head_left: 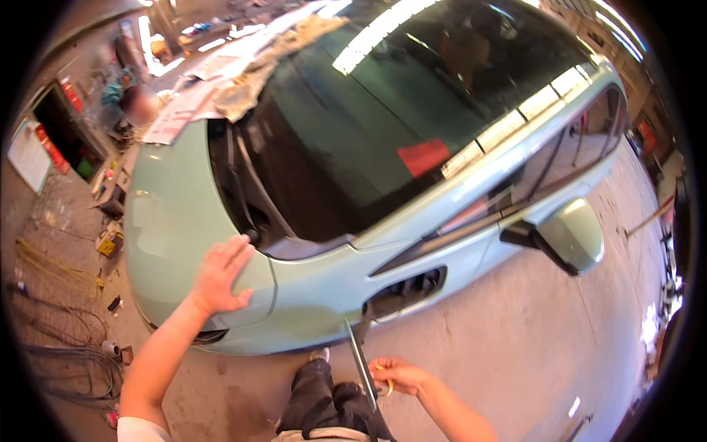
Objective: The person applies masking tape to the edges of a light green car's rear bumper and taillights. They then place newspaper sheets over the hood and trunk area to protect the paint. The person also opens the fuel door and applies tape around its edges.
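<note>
A pale green car (166,214) fills the middle of the view. My left hand (223,276) lies with fingers stretched out at the rear corner of the hood, close to the base of the windshield. In the front fender is a dark charging port (406,292), and its flap (361,365) stands open, seen nearly edge-on. Beside the flap my right hand (401,376) is closed on a yellow ring (389,387) that looks like a roll of tape. Whether those fingers touch the flap I cannot tell.
The side mirror (573,237) juts out to the right of the port. Brown paper and cloth (243,92) cover the hood's far edge. Hoses (74,361) lie on the floor at left. Another person (121,103) is beyond the hood.
</note>
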A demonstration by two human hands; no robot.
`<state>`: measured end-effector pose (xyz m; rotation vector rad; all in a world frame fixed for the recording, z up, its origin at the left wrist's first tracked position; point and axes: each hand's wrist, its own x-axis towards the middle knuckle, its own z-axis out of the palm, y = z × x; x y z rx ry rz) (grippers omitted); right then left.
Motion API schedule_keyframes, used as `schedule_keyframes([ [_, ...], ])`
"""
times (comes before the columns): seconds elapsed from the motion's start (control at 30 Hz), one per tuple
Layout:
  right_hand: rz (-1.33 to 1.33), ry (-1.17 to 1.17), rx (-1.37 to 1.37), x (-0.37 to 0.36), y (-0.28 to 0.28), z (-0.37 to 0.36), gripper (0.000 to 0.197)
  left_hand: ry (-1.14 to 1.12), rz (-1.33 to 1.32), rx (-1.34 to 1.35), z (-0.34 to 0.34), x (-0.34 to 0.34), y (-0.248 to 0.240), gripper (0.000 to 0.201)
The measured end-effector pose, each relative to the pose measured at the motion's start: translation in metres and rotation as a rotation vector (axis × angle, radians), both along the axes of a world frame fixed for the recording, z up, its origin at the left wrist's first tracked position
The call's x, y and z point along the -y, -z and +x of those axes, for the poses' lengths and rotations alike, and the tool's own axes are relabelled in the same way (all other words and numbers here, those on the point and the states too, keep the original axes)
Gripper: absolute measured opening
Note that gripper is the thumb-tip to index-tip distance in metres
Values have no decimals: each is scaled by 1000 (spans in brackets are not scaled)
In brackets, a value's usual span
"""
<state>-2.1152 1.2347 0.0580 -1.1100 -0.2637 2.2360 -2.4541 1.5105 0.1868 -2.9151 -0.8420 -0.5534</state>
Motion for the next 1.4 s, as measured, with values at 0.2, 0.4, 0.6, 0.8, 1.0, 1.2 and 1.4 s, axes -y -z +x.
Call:
schedule_keyframes([
  [0.2,61,-42,-44,-3,-15,5,12,24,47,-34,10,-2,-3,75],
  [0.4,87,-69,-8,-9,-16,3,13,23,38,-25,9,-3,2,74],
  [0.6,14,-81,-105,-10,-11,2,13,21,32,-49,10,-3,5,75],
  [0.8,-51,-86,-44,-13,-17,2,14,11,32,-78,9,-4,8,78],
  [1.0,-58,-170,67,-25,-31,7,15,3,36,-73,11,-4,7,79],
  [1.2,-45,-284,228,-38,-48,9,14,17,50,-89,11,-6,8,78],
  [1.4,-30,-375,399,-44,-61,8,15,27,55,-98,13,-8,7,79],
])
